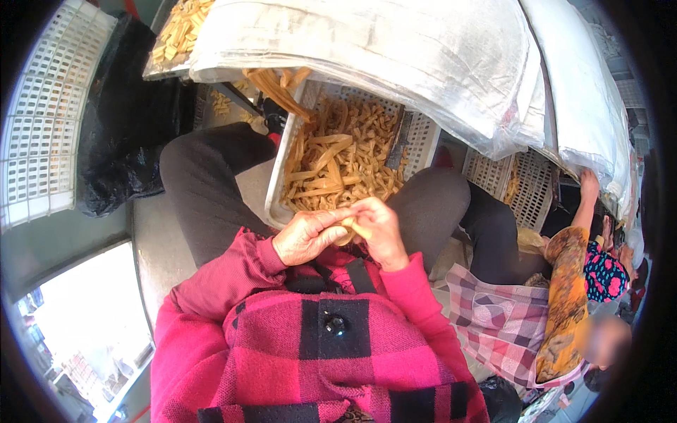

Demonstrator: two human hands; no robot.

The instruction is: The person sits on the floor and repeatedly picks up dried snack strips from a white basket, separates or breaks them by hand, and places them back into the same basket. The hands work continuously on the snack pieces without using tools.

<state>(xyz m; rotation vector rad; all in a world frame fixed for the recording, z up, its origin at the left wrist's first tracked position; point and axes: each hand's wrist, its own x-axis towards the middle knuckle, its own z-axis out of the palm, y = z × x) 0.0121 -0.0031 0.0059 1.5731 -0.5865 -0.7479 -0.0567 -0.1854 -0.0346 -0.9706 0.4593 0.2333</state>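
Both hands meet over my lap, at the near edge of a white plastic crate (274,182). Pinched between them is a folded, pale yellow strip (358,228) that looks like tofu skin. My left hand (309,235) grips it from one side with thumb and fingers. From the other side, my right hand (382,230) holds the strip in its fingertips; its lower fingers are partly hidden. Inside the crate, long tan strips (329,158) lie at the near left. Many small, knotted-looking tan pieces (373,127) fill much of the rest.
White sheeting (370,31) covers a surface beyond the crate. A tray of short yellow pieces (180,29) stands at far left. Black plastic (127,106) and a white mesh crate (45,106) are at left. A seated co-worker (566,296) is close on the right, beside more crates (529,185).
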